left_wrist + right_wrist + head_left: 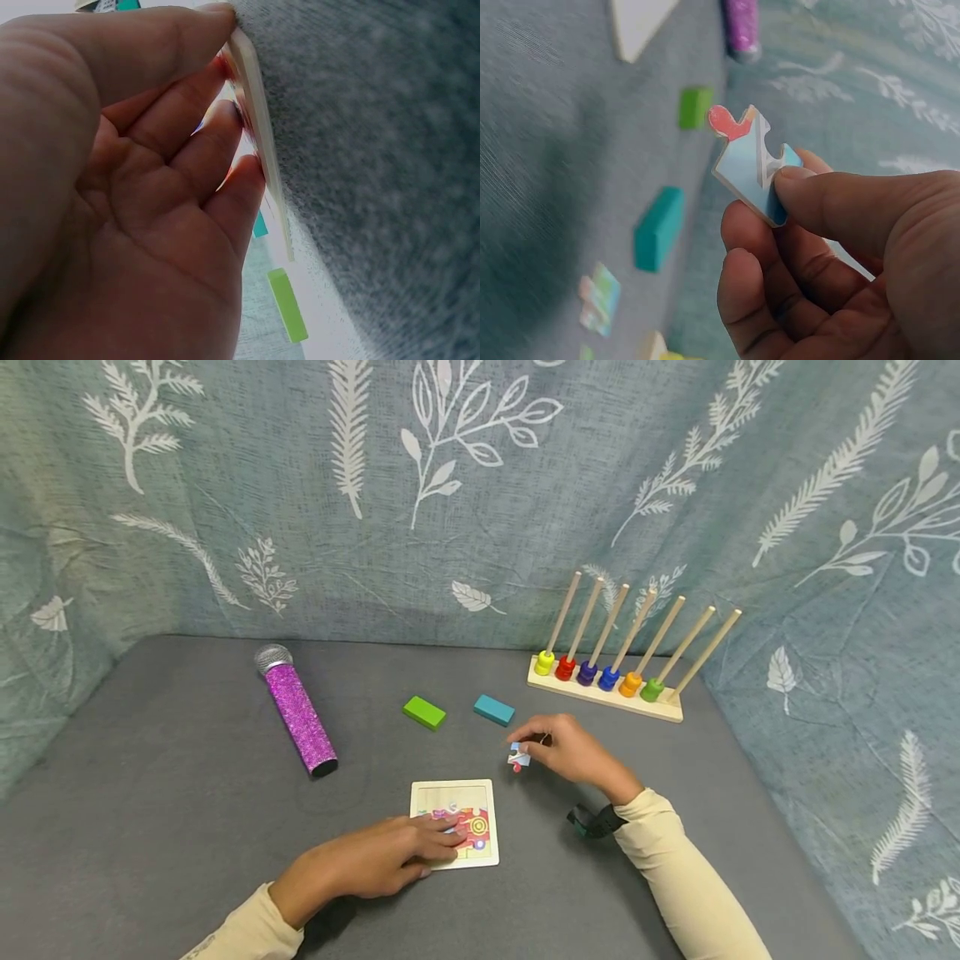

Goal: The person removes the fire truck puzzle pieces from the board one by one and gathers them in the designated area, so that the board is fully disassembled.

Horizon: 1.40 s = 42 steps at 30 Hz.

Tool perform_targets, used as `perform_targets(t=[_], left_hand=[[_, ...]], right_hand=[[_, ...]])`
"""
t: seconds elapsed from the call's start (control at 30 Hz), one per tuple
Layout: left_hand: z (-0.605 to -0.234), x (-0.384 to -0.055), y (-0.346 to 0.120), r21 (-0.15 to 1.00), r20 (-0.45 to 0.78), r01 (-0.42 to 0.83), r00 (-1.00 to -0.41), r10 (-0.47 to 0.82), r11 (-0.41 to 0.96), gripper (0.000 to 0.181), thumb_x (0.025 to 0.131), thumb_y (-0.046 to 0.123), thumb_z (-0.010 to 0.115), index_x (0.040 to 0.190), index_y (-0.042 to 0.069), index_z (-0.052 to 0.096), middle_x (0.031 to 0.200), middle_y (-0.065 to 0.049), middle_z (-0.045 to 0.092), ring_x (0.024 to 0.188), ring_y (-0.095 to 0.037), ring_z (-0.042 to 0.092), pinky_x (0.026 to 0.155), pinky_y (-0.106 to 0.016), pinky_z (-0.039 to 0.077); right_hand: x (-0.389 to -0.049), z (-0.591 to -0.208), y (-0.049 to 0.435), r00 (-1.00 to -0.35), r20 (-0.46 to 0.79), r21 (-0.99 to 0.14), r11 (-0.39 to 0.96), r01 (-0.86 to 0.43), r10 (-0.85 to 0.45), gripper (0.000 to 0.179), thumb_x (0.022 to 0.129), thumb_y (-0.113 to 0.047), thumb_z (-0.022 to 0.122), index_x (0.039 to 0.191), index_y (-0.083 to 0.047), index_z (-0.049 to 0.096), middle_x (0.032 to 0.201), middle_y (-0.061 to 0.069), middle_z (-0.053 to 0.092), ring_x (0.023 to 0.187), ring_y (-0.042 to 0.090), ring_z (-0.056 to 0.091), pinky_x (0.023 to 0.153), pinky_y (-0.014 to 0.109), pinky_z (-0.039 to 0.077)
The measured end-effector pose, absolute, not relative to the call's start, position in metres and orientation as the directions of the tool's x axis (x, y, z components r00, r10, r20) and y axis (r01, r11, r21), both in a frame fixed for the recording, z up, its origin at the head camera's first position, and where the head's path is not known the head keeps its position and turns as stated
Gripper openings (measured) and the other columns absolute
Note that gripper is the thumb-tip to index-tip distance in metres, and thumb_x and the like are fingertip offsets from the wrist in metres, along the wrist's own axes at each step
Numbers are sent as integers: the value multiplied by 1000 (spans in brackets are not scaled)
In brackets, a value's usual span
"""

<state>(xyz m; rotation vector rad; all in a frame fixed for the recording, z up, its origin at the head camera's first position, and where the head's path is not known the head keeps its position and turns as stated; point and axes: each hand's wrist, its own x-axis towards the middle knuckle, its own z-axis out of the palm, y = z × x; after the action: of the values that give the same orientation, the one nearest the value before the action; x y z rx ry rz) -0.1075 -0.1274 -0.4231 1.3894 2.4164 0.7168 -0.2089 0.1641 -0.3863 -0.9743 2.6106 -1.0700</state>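
My left hand (390, 856) rests on a square wooden puzzle tray (494, 827), its fingers laid over the pieces and hiding some of them. Several red, yellow and pink pieces fill the lower part of the tray; the upper part shows bare board. In the left wrist view the fingertips press the tray's face and the thumb lies by its edge. To the right of the tray, my right hand (573, 753) pinches a puzzle piece (742, 165) between thumb and fingers, above the table. That piece is light blue and white with a red knob.
A green block (424, 712) and a teal block (494, 709) lie beyond the tray. A purple glittery microphone (302, 714) is at the left. At the back right stands a wooden peg rack (607, 693) with coloured beads. Another puzzle piece (600, 300) shows blurred on the table.
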Motion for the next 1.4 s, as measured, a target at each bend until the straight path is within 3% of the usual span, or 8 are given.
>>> perform_targets(t=[0.17,0.43,0.93,1.4], left_hand=[[-424,-107,-128,539,31,736,-504,863,411,39,89,-4,60,127,7,66,136,-2,57,131,-25,47,105,-41,41],[-426,-107,-128,534,40,741,-504,863,408,40,90,-4,60,127,7,65,137,-2,57,131,-25,47,105,-41,41],[-424,-106,-128,528,24,735,-514,858,426,39,90,-4,60,127,7,66,136,-2,57,131,-25,46,105,-42,40],[-425,-106,-127,519,36,747,-505,862,416,40,89,-4,60,127,7,65,136,-2,57,131,-26,46,106,-41,40]], right_hand=[[-212,-373,176,-803,122,-670,549,-500,-583,19,94,0,60,108,-2,73,96,1,70,79,14,60,69,33,51],[-220,-369,197,-825,113,-649,587,-483,-554,23,95,3,57,111,-3,72,103,8,69,77,17,59,62,31,49],[-234,-385,230,-879,68,-639,656,-402,-472,21,95,3,56,110,3,71,104,13,69,89,24,64,71,36,53],[-245,-400,251,-890,72,-627,674,-390,-449,20,92,7,57,104,4,73,98,15,69,72,19,59,58,31,46]])
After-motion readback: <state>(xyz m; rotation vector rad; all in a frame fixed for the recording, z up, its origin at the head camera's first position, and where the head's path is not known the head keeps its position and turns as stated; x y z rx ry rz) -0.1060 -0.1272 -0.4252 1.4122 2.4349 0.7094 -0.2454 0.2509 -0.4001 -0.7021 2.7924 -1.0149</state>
